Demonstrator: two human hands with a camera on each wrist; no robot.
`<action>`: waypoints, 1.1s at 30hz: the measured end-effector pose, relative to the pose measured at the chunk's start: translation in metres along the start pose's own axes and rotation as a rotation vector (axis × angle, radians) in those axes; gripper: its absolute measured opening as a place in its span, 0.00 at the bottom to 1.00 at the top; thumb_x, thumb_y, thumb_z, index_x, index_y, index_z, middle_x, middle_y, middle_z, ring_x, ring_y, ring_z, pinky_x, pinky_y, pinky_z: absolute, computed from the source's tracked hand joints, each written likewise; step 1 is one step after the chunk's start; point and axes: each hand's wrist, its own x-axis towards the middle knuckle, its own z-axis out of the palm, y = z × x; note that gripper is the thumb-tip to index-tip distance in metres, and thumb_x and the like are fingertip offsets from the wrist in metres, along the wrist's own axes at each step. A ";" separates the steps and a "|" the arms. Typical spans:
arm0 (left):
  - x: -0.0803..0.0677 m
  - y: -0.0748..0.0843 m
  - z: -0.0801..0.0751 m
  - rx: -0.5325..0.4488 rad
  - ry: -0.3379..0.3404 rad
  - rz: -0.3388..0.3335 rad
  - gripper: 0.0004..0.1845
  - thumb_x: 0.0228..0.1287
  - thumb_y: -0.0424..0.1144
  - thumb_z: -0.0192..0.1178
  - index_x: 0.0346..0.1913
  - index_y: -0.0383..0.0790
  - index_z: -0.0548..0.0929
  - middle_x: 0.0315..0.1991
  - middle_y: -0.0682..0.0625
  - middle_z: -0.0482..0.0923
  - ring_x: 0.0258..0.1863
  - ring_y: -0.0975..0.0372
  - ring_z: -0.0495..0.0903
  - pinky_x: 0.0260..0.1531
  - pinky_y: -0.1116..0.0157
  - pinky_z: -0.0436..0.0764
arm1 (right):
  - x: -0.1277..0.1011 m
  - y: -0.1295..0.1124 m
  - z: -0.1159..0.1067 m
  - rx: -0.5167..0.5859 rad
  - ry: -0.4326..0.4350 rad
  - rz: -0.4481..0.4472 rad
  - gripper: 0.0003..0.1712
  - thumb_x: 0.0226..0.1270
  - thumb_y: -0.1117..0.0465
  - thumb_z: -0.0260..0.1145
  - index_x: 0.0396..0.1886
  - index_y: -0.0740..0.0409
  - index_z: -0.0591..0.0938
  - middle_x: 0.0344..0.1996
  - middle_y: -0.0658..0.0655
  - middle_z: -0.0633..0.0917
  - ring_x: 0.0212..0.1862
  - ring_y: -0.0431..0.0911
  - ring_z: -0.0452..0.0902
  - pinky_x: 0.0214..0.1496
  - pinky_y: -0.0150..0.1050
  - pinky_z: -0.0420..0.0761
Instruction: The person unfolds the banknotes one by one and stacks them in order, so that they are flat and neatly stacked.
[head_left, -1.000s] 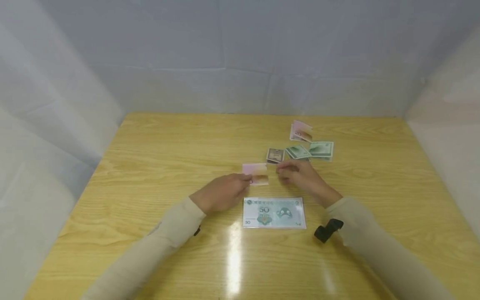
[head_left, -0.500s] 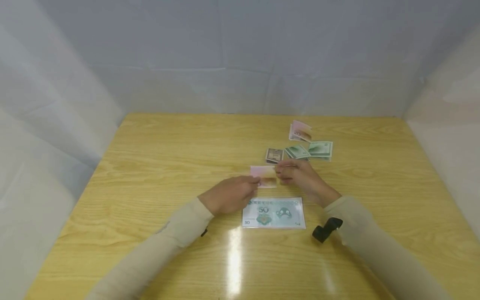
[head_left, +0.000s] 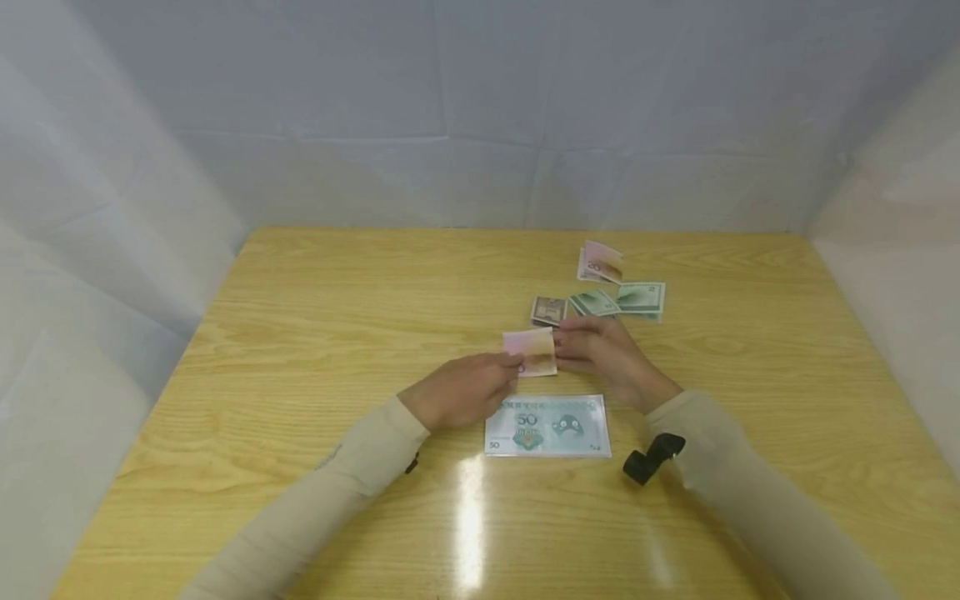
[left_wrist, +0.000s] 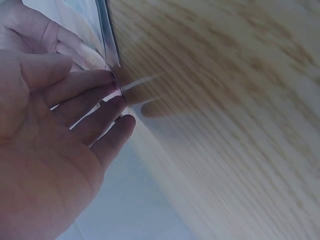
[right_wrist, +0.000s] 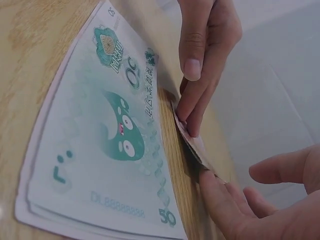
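pinched between both your hands, the small pink paper banknote (head_left: 530,352) hangs just above the yellow wooden table (head_left: 315,333), its long axis running left to right across your view, with its face turned up toward you and its far edge tipped a little higher. your left hand (head_left: 459,397) grips its left end with thumb and fingertips, and your right hand (head_left: 600,354) nips the right end the same way. from the right wrist view you see the note edge-on, a thin pink strip (right_wrist: 192,145) stretched between the left hand's fingers (right_wrist: 192,107) above and the right hand's fingers (right_wrist: 220,197) below. in the left wrist view the left fingers (left_wrist: 90,110) lie close together against a thin edge, but the note itself is too blurred there to make out.

just near of the pink note, closer to you, a larger pale green 50 banknote stack (head_left: 547,425) lies flat on the table, its long axis also left to right, the "50" readable from your side. farther back and to the right sit a small brown folded note (head_left: 550,311), a fan of green notes (head_left: 626,300) and another pink note (head_left: 600,262). a black wrist-mounted camera (head_left: 654,457) shows under your right sleeve.
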 end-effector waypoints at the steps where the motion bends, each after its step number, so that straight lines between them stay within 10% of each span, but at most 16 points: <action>1: 0.000 0.000 0.000 -0.007 -0.003 0.000 0.24 0.82 0.39 0.44 0.74 0.37 0.66 0.75 0.43 0.63 0.74 0.51 0.63 0.75 0.57 0.61 | 0.000 0.000 0.000 0.007 0.004 0.004 0.26 0.76 0.71 0.55 0.69 0.77 0.64 0.64 0.74 0.72 0.59 0.58 0.78 0.63 0.45 0.81; 18: 0.003 0.005 -0.001 -0.143 -0.001 0.020 0.24 0.83 0.41 0.43 0.76 0.40 0.65 0.76 0.47 0.62 0.74 0.55 0.63 0.75 0.58 0.62 | 0.000 0.005 -0.002 -0.042 0.097 0.071 0.24 0.70 0.73 0.63 0.63 0.77 0.69 0.52 0.67 0.76 0.42 0.47 0.85 0.52 0.39 0.87; 33: 0.000 -0.003 -0.010 -0.337 0.258 -0.055 0.25 0.78 0.40 0.54 0.72 0.34 0.69 0.65 0.42 0.77 0.62 0.54 0.78 0.65 0.58 0.77 | -0.006 0.004 -0.006 -0.024 0.123 0.075 0.23 0.68 0.74 0.65 0.61 0.74 0.72 0.47 0.65 0.80 0.42 0.47 0.85 0.52 0.39 0.87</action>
